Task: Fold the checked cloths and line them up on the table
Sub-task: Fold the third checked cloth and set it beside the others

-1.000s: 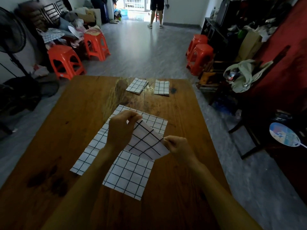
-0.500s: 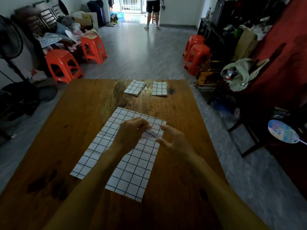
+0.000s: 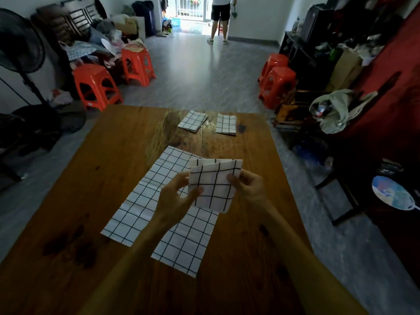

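Note:
A small folded white cloth with black checks is held up above the wooden table. My left hand pinches its left edge and my right hand pinches its right edge. Under my hands lie two unfolded checked cloths: one stretching to the left, another nearer me. Two folded checked cloths rest side by side at the far edge of the table, the left one turned slightly, the right one straight.
Orange plastic stools stand beyond the far left of the table, and more stools at the far right. A fan stands at the left. A person stands in the far doorway. Clutter and a dark chair line the right side.
The cloth in my hands has been folded smaller and lifted upright between both hands. My right hand, open half a second ago, now pinches its right edge.

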